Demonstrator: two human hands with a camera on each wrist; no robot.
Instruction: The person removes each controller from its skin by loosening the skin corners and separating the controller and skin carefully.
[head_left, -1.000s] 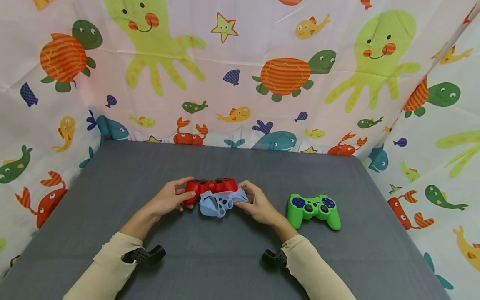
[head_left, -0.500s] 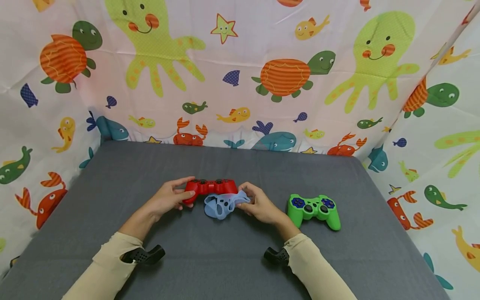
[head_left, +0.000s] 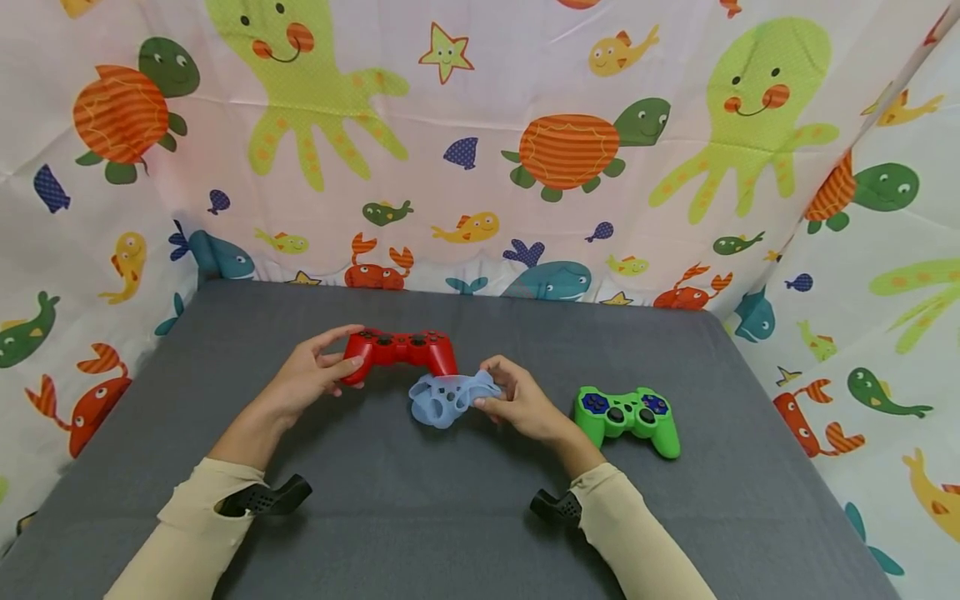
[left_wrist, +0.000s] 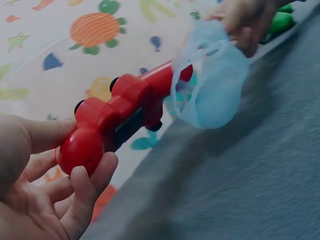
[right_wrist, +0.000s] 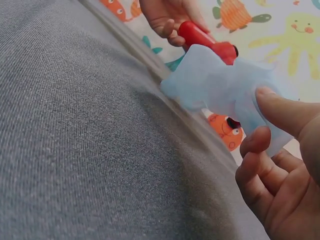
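Note:
My left hand (head_left: 309, 372) grips the left handle of a red game controller (head_left: 405, 343), held above the table. In the left wrist view the thumb and fingers wrap round that red handle (left_wrist: 82, 152). To its right, a translucent pale-blue silicone controller sleeve (head_left: 442, 400) hangs from my right hand (head_left: 525, 404), pinched at its right end between thumb and fingers. The sleeve looks hollow, with several holes in its face. Its upper edge lies close to the controller's right handle in the head view; whether they touch I cannot tell.
A green controller (head_left: 628, 419) with dark blue button areas lies on the grey cloth-covered table (head_left: 420, 517), right of my right hand. A curtain (head_left: 480, 100) printed with sea animals stands behind the table and along its sides.
My left hand has moved up and to the left with the red controller, away from the sleeve. The right hand has shifted slightly right, still holding the sleeve.

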